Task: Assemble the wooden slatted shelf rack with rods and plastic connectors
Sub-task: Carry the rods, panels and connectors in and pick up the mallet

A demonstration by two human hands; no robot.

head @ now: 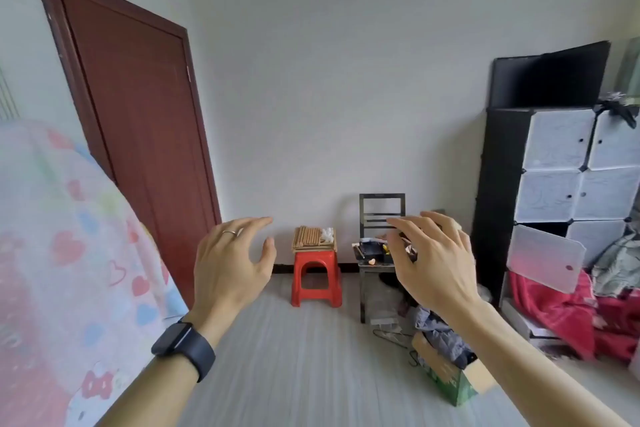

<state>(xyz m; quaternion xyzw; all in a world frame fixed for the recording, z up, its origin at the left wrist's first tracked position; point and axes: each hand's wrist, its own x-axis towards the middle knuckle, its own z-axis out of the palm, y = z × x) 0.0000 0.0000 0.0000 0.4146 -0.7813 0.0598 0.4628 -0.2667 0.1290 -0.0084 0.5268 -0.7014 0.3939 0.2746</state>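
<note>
— So, which step is this?

— The very start, I'd say; nothing looks joined yet. The wooden rods lie in a bundle on what look like flat slatted panels, with the white plastic connectors heaped just beside them. All of it sits on top of the red stool against the far wall.

— And the hands?

— Both are held up in front of the person, well apart from each other and nowhere near the stool. The left hand has its fingers spread and relaxed and grips nothing. The right hand is spread too, fingers loosely bent, and empty as far as I can see. It overlaps the dark chair beside the stool only in the line of sight.

— What does the next move call for?

— Getting to the stool first, I judge, since the parts lie across the floor. Then the pile wants bringing down somewhere roomy, or sorting on the spot into panels, rods and connectors. The connectors are small and loose, so lifting the whole stack at once could spill them.

— How many panels?

— Too small to tell.
</note>
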